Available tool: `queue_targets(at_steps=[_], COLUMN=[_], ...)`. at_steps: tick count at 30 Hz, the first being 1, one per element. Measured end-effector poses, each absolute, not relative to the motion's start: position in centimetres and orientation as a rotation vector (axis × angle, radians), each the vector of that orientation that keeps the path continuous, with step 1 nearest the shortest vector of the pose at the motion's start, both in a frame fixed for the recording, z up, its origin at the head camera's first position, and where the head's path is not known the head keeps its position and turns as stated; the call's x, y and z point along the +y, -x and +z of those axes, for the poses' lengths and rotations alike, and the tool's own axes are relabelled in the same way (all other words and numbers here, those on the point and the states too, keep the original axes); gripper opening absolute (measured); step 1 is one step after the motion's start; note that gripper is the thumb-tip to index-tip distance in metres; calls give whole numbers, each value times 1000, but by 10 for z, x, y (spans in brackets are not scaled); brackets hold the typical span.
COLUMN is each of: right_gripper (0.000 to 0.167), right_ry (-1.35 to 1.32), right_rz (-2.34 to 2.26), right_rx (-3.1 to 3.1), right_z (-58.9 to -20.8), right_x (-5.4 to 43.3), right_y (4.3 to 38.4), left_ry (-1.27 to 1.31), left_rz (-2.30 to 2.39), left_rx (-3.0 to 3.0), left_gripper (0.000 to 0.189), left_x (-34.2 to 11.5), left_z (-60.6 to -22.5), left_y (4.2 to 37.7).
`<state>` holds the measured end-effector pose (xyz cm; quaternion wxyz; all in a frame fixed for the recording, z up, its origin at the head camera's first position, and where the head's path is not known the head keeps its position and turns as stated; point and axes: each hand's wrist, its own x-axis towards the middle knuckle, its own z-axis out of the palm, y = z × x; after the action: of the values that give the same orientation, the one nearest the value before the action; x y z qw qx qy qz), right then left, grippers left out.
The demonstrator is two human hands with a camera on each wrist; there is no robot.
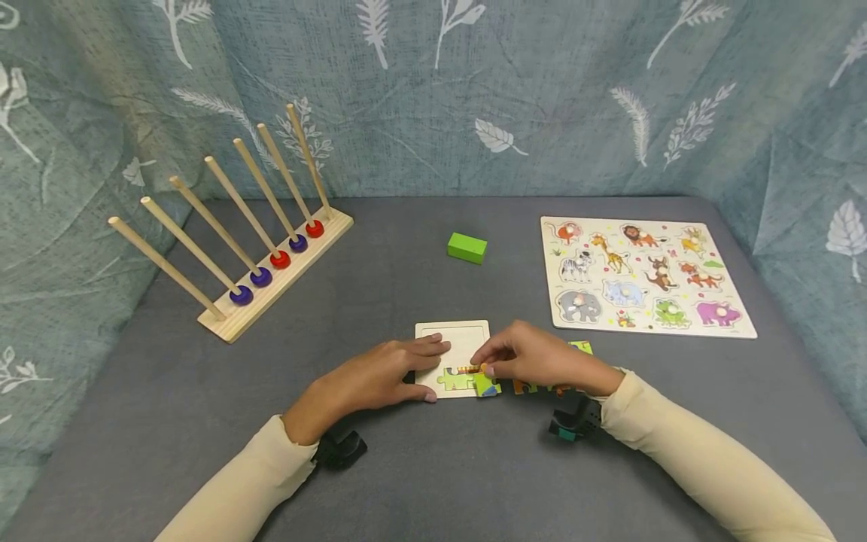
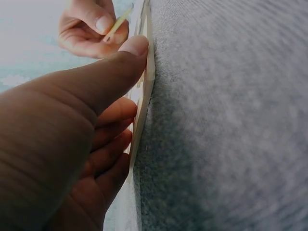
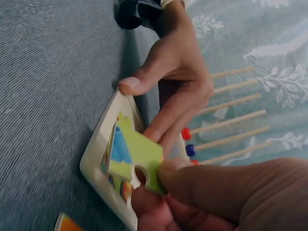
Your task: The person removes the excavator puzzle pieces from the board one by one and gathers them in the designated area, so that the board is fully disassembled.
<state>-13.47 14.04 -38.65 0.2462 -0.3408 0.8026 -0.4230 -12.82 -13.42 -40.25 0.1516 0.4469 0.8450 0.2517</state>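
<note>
A small square wooden puzzle tray (image 1: 467, 337) lies in front of me. My left hand (image 1: 379, 376) rests on its left side, fingertips on the surface and thumb at the near left corner. Between thumb and fingers, my right hand (image 1: 545, 360) pinches a green jigsaw piece (image 3: 139, 154) with a blue patch. That piece is tilted over the tray's near right corner. Beside it, a light green jigsaw piece (image 1: 455, 380) lies in the tray along the near edge. More loose jigsaw pieces (image 1: 581, 347) lie right of the tray, partly hidden under my right hand.
At the left back stands a wooden peg rack (image 1: 271, 290) with tall rods and several red and blue rings. A green block (image 1: 467, 247) lies beyond the tray. An animal peg puzzle board (image 1: 646, 301) is at the right back. A patterned curtain (image 1: 433, 98) hangs behind.
</note>
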Motion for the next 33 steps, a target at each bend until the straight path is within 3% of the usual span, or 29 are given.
queue_targets(at_steps=[33], right_gripper=[11], right_ry=[856], right_rz=[-1189], right_rx=[2163], right_z=[-386], right_x=[192], right_y=[107], left_ry=[-1290], left_rz=[766], left_rx=[2430], left_gripper=[58], left_x=[-134], left_z=[-406], left_y=[128])
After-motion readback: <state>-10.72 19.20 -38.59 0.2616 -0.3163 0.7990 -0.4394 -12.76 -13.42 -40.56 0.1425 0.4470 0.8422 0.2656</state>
